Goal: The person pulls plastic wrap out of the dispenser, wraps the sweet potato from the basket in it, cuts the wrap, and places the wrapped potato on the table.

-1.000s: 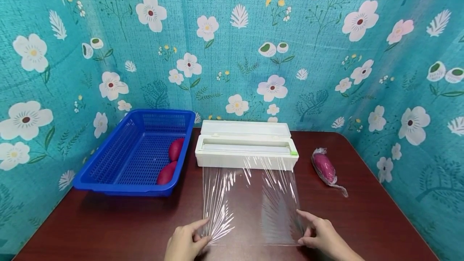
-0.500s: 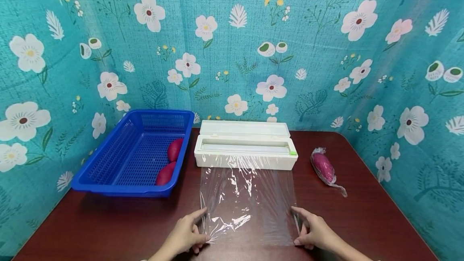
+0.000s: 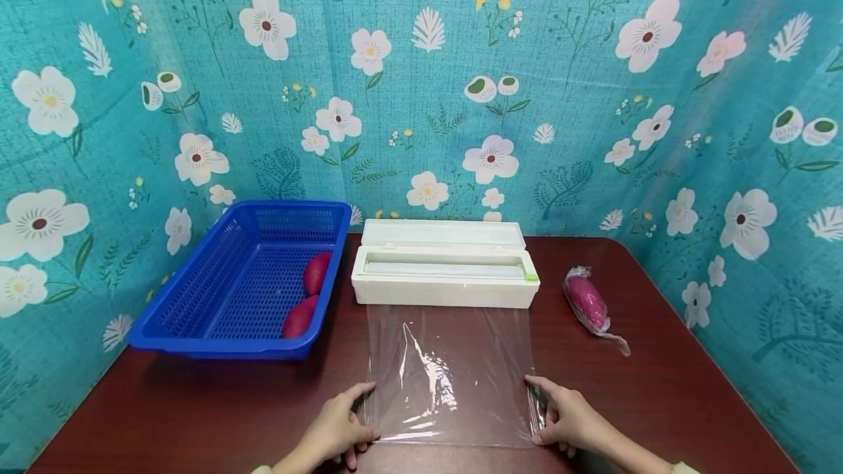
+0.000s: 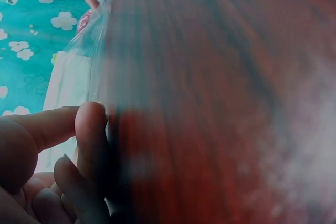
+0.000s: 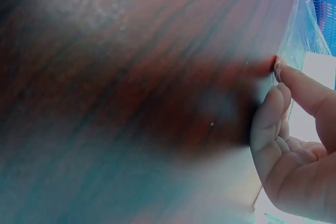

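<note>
A clear sheet of plastic wrap (image 3: 454, 371) stretches from the white wrap dispenser (image 3: 444, 294) toward the table's near side, with bright glints and small creases. My left hand (image 3: 334, 426) pinches its near left corner, index finger pointing forward along the edge. At the near right corner, my right hand (image 3: 568, 415) pinches the film between thumb and fingers, where it bunches a little. The dispenser's lid stands raised, and a roll shows inside. In the left wrist view, film runs from my left hand (image 4: 58, 150) toward the other hand. My right hand (image 5: 299, 135) fills the right wrist view's right side.
At the left stands a blue plastic basket (image 3: 197, 344) holding a red oval object (image 3: 317, 273) and a second red one (image 3: 300, 317). To the right lies a pink oval object wrapped in film (image 3: 588, 302), its end twisted. A floral curtain (image 3: 421, 93) hangs behind the table.
The film has slackened: the long, tight creases running to the dispenser have gone and the glints have gathered in the middle. Both hands remain at the corners, the right one slightly farther left.
</note>
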The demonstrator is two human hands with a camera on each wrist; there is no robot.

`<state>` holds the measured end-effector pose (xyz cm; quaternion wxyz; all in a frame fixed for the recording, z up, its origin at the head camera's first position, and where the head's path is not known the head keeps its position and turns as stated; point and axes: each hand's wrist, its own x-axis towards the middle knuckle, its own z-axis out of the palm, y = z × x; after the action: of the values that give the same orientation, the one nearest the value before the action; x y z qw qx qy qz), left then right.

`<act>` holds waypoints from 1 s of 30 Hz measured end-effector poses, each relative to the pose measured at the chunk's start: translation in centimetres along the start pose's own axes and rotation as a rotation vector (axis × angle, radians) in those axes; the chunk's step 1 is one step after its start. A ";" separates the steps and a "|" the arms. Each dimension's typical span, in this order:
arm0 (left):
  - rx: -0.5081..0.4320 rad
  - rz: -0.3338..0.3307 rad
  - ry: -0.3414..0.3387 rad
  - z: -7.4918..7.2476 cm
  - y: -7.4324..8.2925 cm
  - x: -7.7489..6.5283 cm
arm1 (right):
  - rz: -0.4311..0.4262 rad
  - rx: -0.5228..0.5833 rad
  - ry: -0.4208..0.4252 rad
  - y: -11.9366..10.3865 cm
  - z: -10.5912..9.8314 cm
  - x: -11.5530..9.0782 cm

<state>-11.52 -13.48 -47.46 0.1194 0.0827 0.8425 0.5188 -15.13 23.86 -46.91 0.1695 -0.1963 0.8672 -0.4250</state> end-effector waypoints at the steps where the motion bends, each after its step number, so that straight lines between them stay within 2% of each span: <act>1: 0.009 0.000 0.001 0.0 0.0 0.0 | 0.002 0.003 -0.002 0.0 0.0 0.0; 4: 0.021 -0.003 -0.003 -0.1 0.0 0.0 | 0.007 0.019 -0.017 -0.1 0.0 0.1; 11: -0.050 -0.026 -0.007 -0.5 -0.4 0.0 | 0.018 0.053 -0.069 -0.1 -0.3 0.3; 13: -0.039 -0.018 0.003 -0.7 -0.5 -0.2 | 0.017 0.050 -0.074 -0.1 -0.3 0.3; 17: 0.065 0.021 0.037 -1.2 -0.3 -0.6 | 0.030 0.047 -0.080 -0.1 -0.4 0.4; 23: 0.363 0.083 0.142 -2.6 1.1 -0.9 | 0.040 0.063 -0.082 -0.2 -0.3 0.3; 26: 0.384 0.126 0.170 -3.7 2.3 -0.7 | 0.047 0.071 -0.080 -0.3 -0.2 0.2; 30: 0.301 0.223 0.174 -5.3 4.2 -0.3 | 0.062 0.072 -0.078 -0.2 -0.2 0.2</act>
<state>-12.69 -16.25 -41.34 -0.0255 0.1472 0.9033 0.4021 -15.42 23.82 -46.67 0.2233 -0.1796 0.8499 -0.4423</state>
